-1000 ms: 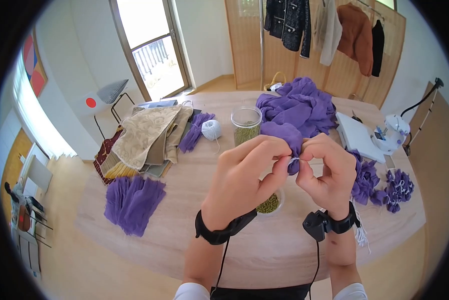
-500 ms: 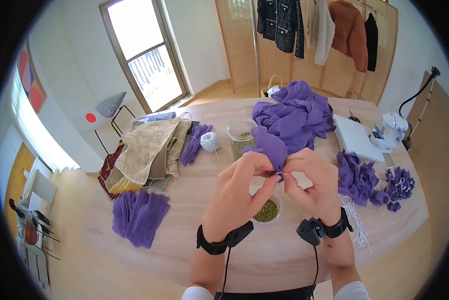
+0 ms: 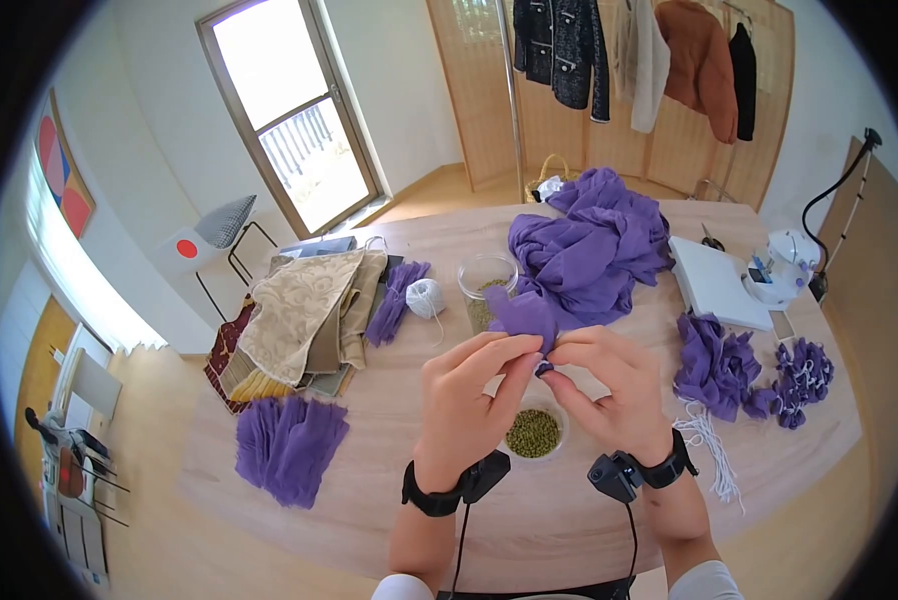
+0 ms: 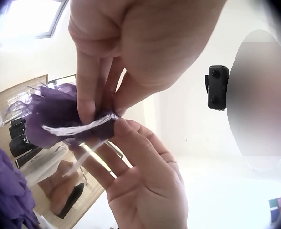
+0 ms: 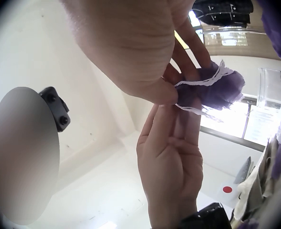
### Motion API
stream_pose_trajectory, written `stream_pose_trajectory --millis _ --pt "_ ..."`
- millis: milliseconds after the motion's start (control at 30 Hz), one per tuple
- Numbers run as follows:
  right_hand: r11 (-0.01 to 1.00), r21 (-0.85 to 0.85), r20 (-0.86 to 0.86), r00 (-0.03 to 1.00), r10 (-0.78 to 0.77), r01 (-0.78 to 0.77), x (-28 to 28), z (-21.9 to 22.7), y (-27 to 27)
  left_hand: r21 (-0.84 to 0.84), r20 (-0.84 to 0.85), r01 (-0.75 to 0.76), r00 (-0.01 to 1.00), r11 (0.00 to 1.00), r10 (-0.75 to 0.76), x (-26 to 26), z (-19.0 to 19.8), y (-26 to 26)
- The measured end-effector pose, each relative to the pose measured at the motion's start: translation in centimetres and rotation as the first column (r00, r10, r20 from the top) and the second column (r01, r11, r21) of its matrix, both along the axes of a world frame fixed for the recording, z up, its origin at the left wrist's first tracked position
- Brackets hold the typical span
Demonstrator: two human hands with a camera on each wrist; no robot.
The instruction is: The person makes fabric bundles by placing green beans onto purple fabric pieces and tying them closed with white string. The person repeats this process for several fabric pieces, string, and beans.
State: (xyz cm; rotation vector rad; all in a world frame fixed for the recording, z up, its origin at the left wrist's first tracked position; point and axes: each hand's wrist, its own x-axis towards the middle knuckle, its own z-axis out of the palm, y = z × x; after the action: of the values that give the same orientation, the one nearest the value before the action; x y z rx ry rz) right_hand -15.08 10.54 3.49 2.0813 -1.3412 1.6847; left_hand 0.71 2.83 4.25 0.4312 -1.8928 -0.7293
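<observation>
Pale wood covers the table [image 3: 549, 520], its near edge at the bottom of the head view. At the centre, the left hand [image 3: 474, 400] and the right hand [image 3: 614, 390] meet, thumbs and fingers pinching a purple cloth bundle [image 3: 527, 315], with white string [image 4: 73, 130] against it. Over the last second both hands have shifted lower and leftward in the frame without losing their pinch, so the work on the bundle appears to be still under way; whether the string is knotted, I cannot tell. Just below the hands sits a bowl [image 3: 564, 440] of green beans [image 3: 532, 434]. Cut purple cloth [image 3: 291, 450] lies lower left, loose cords [image 3: 707, 450] and crumpled cloth [image 3: 717, 368] towards the right. Beyond the hands stand a jar [image 3: 474, 278] and a ball of string [image 3: 426, 298], with fabric samples [image 3: 299, 310] at centre left, a sewing machine [image 3: 784, 265] at centre right and a big purple heap [image 3: 599, 240] above centre. Farthest, at the upper right, hang clothes [image 3: 569, 60].
</observation>
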Motion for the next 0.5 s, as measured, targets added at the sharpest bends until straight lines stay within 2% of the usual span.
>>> stream_pose_trajectory --millis 200,400,500 --pt "1.000 0.012 0.003 1.000 0.001 -0.001 -0.22 -0.16 0.01 -0.038 -0.003 -0.025 1.000 0.999 0.024 -0.18 0.52 0.49" --pt "0.994 -0.076 -0.152 0.984 -0.088 0.077 -0.23 -0.16 0.11 -0.041 0.037 -0.018 0.999 0.999 0.020 -0.39 0.86 1.00" --pt "0.987 -0.096 -0.175 0.974 -0.142 0.126 -0.11 -0.40 -0.03 -0.044 0.010 -0.020 1.000 0.999 0.021 -0.69 0.62 1.05"
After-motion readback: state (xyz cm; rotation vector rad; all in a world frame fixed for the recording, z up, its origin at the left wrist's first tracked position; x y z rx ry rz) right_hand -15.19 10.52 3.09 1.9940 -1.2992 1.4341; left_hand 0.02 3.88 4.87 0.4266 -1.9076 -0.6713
